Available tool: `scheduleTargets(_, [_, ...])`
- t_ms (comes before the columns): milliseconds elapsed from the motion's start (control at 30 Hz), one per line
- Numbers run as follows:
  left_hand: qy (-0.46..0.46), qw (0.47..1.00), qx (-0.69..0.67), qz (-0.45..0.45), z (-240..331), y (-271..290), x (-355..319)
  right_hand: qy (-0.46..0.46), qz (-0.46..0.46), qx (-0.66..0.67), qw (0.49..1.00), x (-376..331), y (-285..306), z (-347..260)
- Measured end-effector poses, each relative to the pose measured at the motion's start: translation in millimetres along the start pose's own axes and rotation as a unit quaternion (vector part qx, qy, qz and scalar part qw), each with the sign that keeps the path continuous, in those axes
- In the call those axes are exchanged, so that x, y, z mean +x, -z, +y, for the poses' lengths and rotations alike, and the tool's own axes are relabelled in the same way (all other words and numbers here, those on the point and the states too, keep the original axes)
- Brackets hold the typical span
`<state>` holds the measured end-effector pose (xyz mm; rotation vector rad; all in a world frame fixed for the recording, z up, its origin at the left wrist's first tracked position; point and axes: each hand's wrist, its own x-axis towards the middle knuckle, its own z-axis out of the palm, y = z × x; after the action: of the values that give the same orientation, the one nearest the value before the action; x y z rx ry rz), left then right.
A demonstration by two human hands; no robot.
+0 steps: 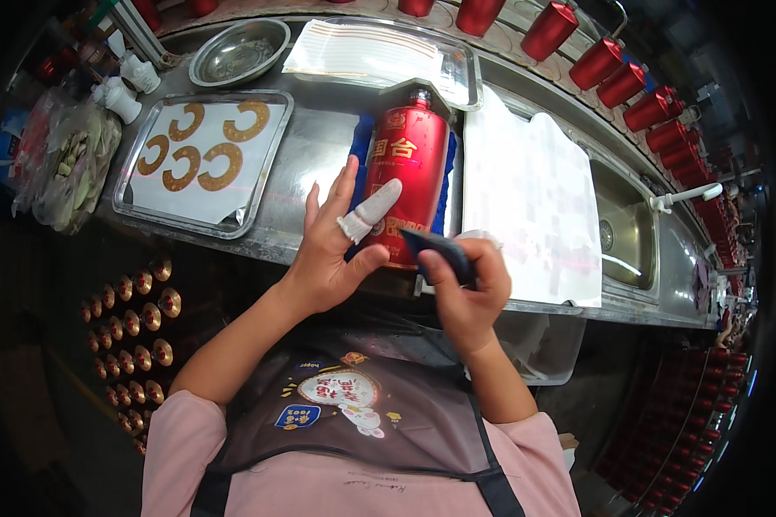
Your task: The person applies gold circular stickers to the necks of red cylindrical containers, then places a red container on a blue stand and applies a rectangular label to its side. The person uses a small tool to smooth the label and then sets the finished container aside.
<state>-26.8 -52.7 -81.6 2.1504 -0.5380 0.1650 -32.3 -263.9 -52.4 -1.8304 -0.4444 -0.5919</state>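
Observation:
A glossy red bottle (418, 194) with gold lettering and a dark threaded neck lies in front of me, its neck pointing away. Under it and along its sides shows a blue cloth (363, 138). My left hand (323, 258) is at the bottle's left side, fingers spread, with a white finger cover (375, 207) on one finger that lies over the bottle. Pinched in my right hand (476, 297) is a dark flat scraper (438, 250). Its tip is at the bottle's lower right face; whether it touches I cannot tell.
Left, a metal tray (270, 164) holds gold crescent-shaped decals (220, 168) on white paper. Behind are a metal bowl (197, 71) and a tray of striped sheets (362, 53). White paper (526, 207) lies right, before a sink (616, 250) with a tap (685, 196). Red bottles (597, 63) line the back.

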Motion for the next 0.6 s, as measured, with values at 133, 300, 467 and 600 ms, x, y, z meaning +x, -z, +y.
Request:
scheduleTargets(133, [0.021, 0.998, -0.037, 0.036, -15, -7, 37, -0.181, 0.101, -0.061, 0.976, 7, 1, 16])
scheduleTargets(300, [0.081, 0.976, -0.048, 0.196, -26, -5, 65, -0.11, -0.01, 0.007, 0.994, -18, 28, 55])
scheduleTargets(467, [0.12, 0.89, -0.259, 0.356, -7, 8, 93, -0.225, 0.047, 0.095, 0.969, -1, 76, 74])
scheduleTargets(600, [0.094, 0.955, -0.115, 0.255, -5, 2, 125, -0.33, -0.004, 0.195, 0.923, 2, 99, 39])
